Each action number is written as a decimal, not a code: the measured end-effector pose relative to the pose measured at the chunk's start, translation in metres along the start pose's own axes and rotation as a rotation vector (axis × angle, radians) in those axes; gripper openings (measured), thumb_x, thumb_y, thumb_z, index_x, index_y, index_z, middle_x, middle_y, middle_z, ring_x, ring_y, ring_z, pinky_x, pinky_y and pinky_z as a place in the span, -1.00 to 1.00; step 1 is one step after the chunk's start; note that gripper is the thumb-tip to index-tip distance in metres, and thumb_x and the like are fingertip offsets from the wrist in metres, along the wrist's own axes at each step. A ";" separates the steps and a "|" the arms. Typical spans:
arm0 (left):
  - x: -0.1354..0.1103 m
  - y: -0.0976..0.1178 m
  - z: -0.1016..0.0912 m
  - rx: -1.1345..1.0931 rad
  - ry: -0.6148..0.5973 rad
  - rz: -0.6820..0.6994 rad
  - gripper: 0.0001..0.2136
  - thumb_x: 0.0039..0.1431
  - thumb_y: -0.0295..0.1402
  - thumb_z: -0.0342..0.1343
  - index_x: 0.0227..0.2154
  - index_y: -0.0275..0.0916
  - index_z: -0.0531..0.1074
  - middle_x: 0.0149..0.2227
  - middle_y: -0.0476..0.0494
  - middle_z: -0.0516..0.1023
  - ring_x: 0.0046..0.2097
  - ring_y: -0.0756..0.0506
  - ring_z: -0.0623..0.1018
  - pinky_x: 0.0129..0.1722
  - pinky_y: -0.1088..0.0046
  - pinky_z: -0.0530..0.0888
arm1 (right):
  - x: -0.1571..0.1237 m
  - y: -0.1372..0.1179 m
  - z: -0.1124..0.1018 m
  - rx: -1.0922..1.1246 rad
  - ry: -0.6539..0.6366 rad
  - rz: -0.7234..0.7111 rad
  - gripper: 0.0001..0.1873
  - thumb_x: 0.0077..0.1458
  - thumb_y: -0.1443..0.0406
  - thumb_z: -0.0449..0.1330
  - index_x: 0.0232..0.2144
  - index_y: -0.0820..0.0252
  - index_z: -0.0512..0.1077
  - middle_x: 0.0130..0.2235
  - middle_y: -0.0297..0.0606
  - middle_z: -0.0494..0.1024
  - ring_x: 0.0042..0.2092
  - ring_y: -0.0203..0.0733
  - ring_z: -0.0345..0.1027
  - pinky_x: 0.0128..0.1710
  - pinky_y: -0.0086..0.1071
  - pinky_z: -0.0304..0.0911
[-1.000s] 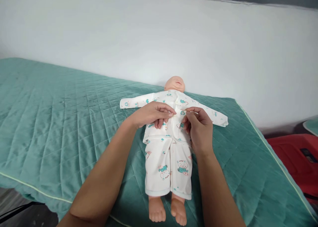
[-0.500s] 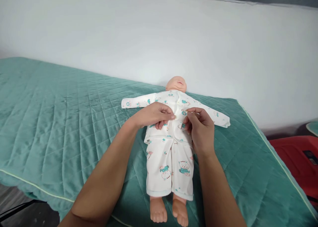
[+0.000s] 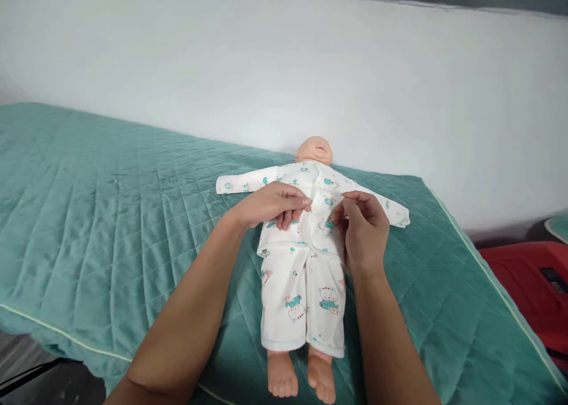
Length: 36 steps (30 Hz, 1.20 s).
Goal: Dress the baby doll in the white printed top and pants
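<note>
A baby doll [image 3: 315, 149] lies on its back, arms spread and bare feet toward me. It wears a white printed shirt [image 3: 306, 239] with a front opening and white printed trousers [image 3: 326, 328]. At the middle of the chest, my left hand [image 3: 284, 205] is closed, thumb and forefinger pinching the shirt's front edge by a small fastening. My right hand [image 3: 364, 230] is over the shirt's right side with thumb and forefinger pressed together. Whatever its fingertips hold is too small to make out.
A green quilted cover [image 3: 133, 233] with a pale piped edge spreads under the doll. Behind it rises a white wall [image 3: 275, 68]. A red plastic object [image 3: 523, 287] stands beyond the right edge.
My right hand has shifted slightly to the right, away from the shirt's middle. My left hand has stayed nearly in place, and the doll has not visibly moved.
</note>
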<state>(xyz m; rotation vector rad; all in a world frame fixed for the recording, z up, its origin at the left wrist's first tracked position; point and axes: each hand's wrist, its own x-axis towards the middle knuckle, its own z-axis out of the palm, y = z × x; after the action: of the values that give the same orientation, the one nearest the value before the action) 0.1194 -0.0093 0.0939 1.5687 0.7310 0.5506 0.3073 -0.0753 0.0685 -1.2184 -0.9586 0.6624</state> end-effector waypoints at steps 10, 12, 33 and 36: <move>0.019 -0.057 -0.007 0.502 0.907 0.322 -0.75 0.27 -0.41 -0.05 -0.14 -0.25 0.53 -0.13 -0.20 0.62 -0.02 -0.14 0.57 0.00 0.27 0.52 | 0.041 0.063 -0.041 -0.901 -0.032 -0.354 -0.45 0.32 0.06 -0.09 0.21 0.20 0.30 0.29 0.03 0.32 0.34 0.10 0.07 0.32 0.16 -0.03; 0.015 -0.073 -0.018 0.823 0.829 0.312 -0.61 0.20 -0.56 -0.12 -0.05 -0.23 0.53 0.05 -0.19 0.58 0.16 -0.16 0.47 0.22 0.19 0.38 | 0.040 0.068 -0.049 -1.051 -0.071 -0.231 -0.37 0.35 0.03 -0.18 0.31 0.21 0.19 0.39 0.04 0.15 0.42 0.16 -0.09 0.33 0.25 -0.12; -0.049 -0.098 -0.037 1.102 0.844 0.053 -0.47 0.19 -0.65 -0.12 0.21 -0.29 0.35 0.32 -0.26 0.33 0.38 -0.26 0.23 0.34 0.01 0.20 | 0.005 0.044 -0.104 -0.844 -0.118 -0.538 -0.39 0.29 0.11 0.03 0.28 0.31 0.17 0.38 0.15 0.10 0.41 0.11 -0.05 0.36 0.09 -0.02; -0.071 -0.091 0.010 0.941 0.885 0.377 -0.61 0.25 -0.58 -0.11 -0.01 -0.20 0.51 0.10 -0.19 0.54 0.16 -0.16 0.48 0.21 0.15 0.40 | -0.030 0.030 -0.077 -0.619 -0.302 -0.643 -0.53 0.30 0.17 0.08 0.22 0.11 0.22 0.35 -0.01 0.17 0.39 -0.02 0.02 0.36 0.06 0.03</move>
<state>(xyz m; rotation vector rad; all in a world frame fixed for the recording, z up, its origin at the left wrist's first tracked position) 0.0656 -0.0640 0.0076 2.3625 1.5128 1.3565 0.3631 -0.1289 0.0273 -1.2420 -1.7958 0.0179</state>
